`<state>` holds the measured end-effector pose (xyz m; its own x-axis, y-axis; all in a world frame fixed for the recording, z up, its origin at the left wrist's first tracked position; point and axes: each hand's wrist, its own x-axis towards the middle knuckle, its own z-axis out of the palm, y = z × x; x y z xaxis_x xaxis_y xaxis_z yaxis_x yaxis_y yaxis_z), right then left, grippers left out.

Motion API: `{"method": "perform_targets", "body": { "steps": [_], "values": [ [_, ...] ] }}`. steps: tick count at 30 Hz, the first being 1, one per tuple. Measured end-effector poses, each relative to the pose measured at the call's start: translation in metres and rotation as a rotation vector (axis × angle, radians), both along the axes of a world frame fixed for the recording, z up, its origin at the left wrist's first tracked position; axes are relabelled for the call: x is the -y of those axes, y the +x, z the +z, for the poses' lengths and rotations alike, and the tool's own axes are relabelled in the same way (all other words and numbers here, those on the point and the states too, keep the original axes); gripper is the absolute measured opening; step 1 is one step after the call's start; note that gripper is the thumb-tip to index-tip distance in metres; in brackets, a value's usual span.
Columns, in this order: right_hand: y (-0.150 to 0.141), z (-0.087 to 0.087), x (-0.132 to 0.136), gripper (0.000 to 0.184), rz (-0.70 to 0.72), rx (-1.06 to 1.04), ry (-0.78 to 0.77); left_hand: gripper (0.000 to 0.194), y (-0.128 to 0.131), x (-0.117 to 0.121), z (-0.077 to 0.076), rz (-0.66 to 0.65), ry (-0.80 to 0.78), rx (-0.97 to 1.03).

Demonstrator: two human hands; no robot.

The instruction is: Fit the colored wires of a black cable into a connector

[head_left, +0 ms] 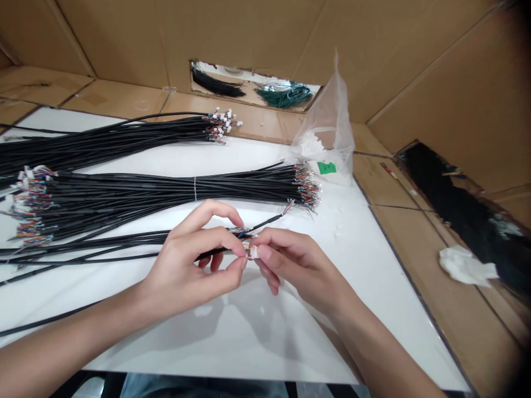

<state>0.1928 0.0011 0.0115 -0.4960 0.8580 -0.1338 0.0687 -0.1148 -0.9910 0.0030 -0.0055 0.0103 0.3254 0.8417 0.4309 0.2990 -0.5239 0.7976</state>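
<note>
Pinching a white connector (pixel 252 252) on a black cable (pixel 265 223), the right hand (pixel 294 265) meets the left hand (pixel 193 260), whose fingertips press together on the cable's end, above a white table (pixel 265 337). A banded cable bundle (pixel 166 193) lies just beyond, with a second bundle (pixel 124 132) farther off, near a plastic bag (pixel 327 138).

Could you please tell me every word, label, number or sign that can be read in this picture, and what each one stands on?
No text can be read clearly.
Green label at the base of the clear plastic bag: too blurred to read, if it bears print.
White connector: too small to show any marking.
</note>
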Motion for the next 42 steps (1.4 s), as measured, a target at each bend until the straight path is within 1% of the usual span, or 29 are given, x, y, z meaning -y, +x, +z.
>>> {"method": "perform_targets", "body": {
  "steps": [5, 15, 19, 25, 42],
  "values": [
    [0.003, 0.005, 0.0, 0.032, 0.005, 0.121, 0.106, 0.015, 0.001, -0.001, 0.002, -0.006, -0.024, 0.015],
    [0.005, 0.01, 0.0, 0.029, 0.07, 0.146, 0.238, 0.013, 0.0, 0.0, 0.004, -0.023, 0.022, 0.019],
    [0.005, 0.012, 0.0, 0.027, 0.084, 0.147, 0.264, 0.013, 0.001, 0.0, 0.004, -0.024, 0.037, 0.007],
    [0.005, 0.014, 0.001, 0.032, 0.079, 0.205, 0.283, 0.013, 0.001, 0.0, 0.005, -0.028, 0.071, 0.008],
    [0.005, 0.013, 0.001, 0.032, 0.091, 0.227, 0.333, 0.012, -0.001, -0.002, 0.006, -0.057, 0.069, -0.004]
  ]
}}
